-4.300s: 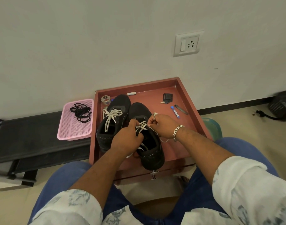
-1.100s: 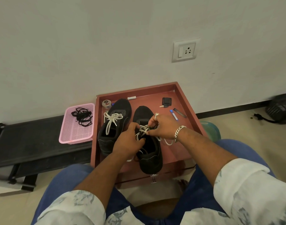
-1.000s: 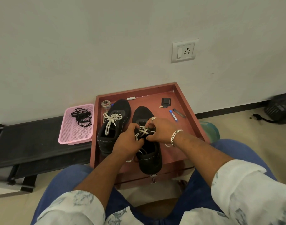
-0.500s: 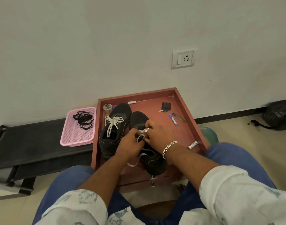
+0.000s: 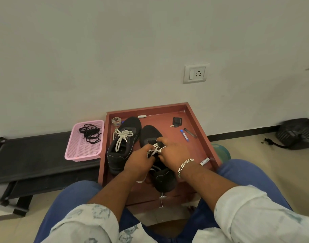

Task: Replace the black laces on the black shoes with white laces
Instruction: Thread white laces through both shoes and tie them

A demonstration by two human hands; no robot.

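Both your hands pinch the white lace (image 5: pixel 154 150) over the tongue of the right-hand black shoe (image 5: pixel 151 135): left hand (image 5: pixel 138 161) from the left, right hand (image 5: pixel 174 155) from the right. That shoe lies in the red tray (image 5: pixel 199 130), beside the already laced shoe (image 5: pixel 123 146). Left of the tray, black laces (image 5: pixel 89 133) sit in the pink basket (image 5: pixel 83 151). No writing is readable.

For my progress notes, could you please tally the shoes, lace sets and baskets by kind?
Black shoes: 2, left shoe, right shoe
White laces: 2, tied bow, lace in hands
Black lace bundle: 1
Pink basket: 1
Total: 6
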